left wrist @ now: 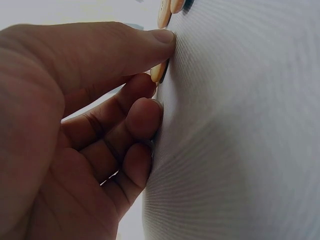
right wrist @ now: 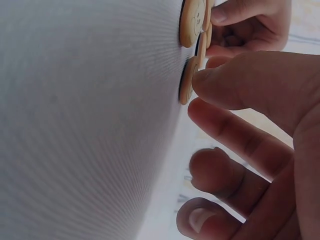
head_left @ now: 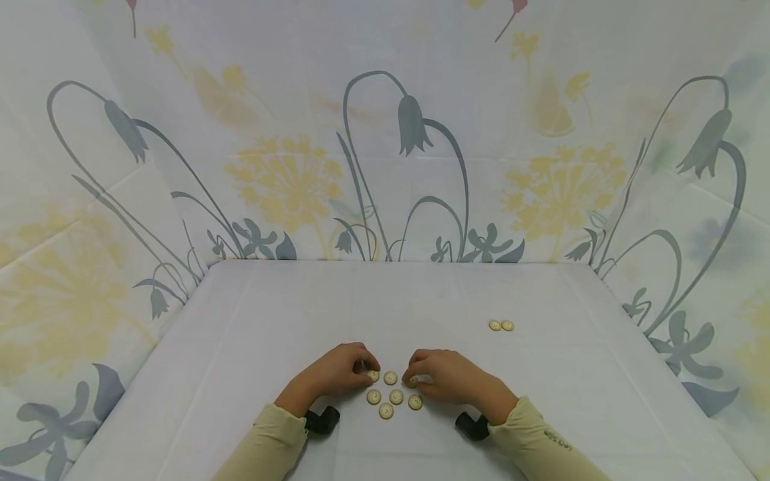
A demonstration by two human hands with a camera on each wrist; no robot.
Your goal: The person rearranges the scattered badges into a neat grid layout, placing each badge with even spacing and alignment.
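Several small round wooden discs lie in a cluster on the white-covered table; line drawings mark their tops, and one near disc looks like a smiling face. My left hand is at the cluster's left side, its thumb and index finger pinching the back-left disc. In the left wrist view that disc's edge shows between thumb and index fingertip. On the other side, my right hand holds the back-right disc by thumb and finger, partly hidden. Between the hands sits a middle disc; a front disc is closest to me.
Two more discs lie side by side farther back on the right. The white table meets floral cloth walls at the back and both sides. A dark wrist-worn device sits under each wrist.
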